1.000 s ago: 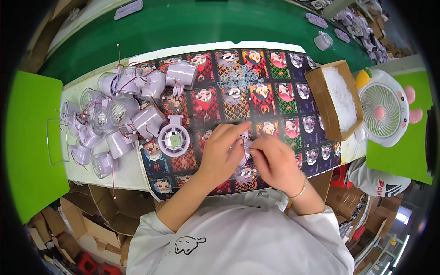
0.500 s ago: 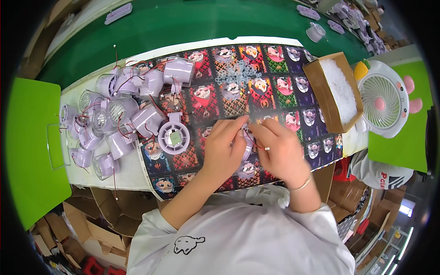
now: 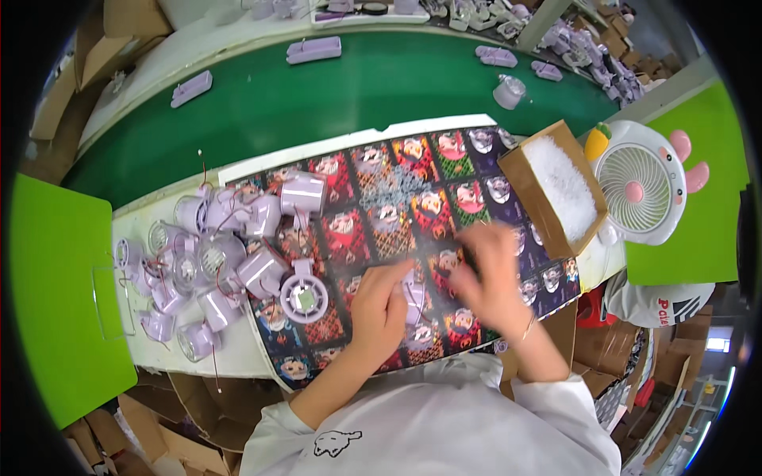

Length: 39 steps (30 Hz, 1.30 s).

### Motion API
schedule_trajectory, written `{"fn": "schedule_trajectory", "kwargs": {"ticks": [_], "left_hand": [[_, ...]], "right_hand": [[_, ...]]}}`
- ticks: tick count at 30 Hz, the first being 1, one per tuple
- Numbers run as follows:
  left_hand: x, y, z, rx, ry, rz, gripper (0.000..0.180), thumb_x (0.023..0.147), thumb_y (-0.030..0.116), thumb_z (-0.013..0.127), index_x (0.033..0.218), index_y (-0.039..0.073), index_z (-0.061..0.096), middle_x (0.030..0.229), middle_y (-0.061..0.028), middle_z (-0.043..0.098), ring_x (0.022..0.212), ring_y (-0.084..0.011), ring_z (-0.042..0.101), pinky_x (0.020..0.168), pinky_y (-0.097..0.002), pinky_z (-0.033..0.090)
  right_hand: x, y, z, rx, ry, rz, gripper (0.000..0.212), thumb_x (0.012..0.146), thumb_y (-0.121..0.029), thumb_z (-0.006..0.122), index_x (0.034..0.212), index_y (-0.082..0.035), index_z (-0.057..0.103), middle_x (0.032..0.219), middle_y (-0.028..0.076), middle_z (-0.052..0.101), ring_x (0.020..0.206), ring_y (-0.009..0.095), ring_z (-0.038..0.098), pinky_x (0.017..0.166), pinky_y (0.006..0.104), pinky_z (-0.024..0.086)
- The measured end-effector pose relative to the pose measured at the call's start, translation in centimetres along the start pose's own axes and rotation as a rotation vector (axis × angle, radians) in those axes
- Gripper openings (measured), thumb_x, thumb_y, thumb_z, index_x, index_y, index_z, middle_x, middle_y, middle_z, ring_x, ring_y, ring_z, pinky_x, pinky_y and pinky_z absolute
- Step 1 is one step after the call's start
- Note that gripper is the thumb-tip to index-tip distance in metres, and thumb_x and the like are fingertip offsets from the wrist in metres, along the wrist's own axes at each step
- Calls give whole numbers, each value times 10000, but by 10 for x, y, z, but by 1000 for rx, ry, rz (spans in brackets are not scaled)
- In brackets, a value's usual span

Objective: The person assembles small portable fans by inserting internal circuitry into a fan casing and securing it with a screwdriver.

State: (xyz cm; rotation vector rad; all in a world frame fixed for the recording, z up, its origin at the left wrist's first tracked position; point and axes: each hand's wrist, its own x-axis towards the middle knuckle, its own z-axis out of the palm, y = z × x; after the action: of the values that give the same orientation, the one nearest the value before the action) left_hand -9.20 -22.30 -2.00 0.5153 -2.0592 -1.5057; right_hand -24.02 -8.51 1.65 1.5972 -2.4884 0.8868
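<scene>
My left hand [image 3: 379, 311] is closed on a lilac plastic housing [image 3: 413, 298], which is partly hidden behind its fingers. My right hand [image 3: 490, 278], smeared by motion, hovers to the right of it with thumb and forefinger apart and nothing visible between them. Beyond both hands lies a loose patch of small clear plastic pieces [image 3: 390, 189] on the picture-printed mat [image 3: 386, 244]. To the left of my left hand stands a round lilac fan housing [image 3: 303, 299] with a greenish square at its centre.
Several lilac housings with thin red wires [image 3: 218, 258] crowd the table's left side. At right stand a cardboard box [image 3: 589, 232] of clear pieces and a white rabbit-eared fan [image 3: 641, 186]. Beyond runs a green belt [image 3: 262, 103] carrying lilac parts. Green panels [image 3: 63, 293] flank the table.
My right hand has parted from my left and moved up and right, off the housing. My left hand keeps its hold. The whole view has shifted, showing more of the belt.
</scene>
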Motion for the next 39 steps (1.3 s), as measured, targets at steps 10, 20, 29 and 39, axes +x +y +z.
{"fn": "schedule_trajectory", "kwargs": {"ticks": [10, 20, 29, 39], "left_hand": [[3, 85, -67, 28, 236, 946, 458, 918, 272, 513, 1258, -34, 539, 1197, -215, 552, 1118, -352, 513, 865, -495, 485], [-18, 146, -75, -93, 469, 847, 299, 893, 353, 640, 778, 163, 439, 656, 57, 401, 602, -148, 433, 540, -352, 404], [-17, 61, -72, -196, 176, 124, 298, 874, -13, 431, 1084, -64, 637, 1045, -204, 650, 920, -295, 624, 839, -387, 500], [-17, 1, -27, 280, 11, 147, 273, 880, 77, 578, 1140, -1, 612, 1054, -201, 630, 935, -412, 602, 825, -488, 485]], "right_hand": [[194, 57, 29, -242, 159, 70, 411, 814, -215, 685, 1171, -49, 567, 1109, 244, 551, 1006, 462, 550, 882, 503, 493], [284, 323, -28, -815, 220, 812, 535, 955, -523, 468, 1147, -80, 700, 1178, 202, 677, 1091, 331, 656, 941, 450, 496], [223, 86, -30, -287, -122, 291, 520, 797, -381, 690, 1080, 43, 583, 988, 257, 683, 921, 370, 673, 814, 434, 535], [61, 8, 11, 828, -456, 286, 112, 782, -8, 645, 893, -4, 655, 788, 79, 666, 722, 150, 663, 651, 321, 530]]}}
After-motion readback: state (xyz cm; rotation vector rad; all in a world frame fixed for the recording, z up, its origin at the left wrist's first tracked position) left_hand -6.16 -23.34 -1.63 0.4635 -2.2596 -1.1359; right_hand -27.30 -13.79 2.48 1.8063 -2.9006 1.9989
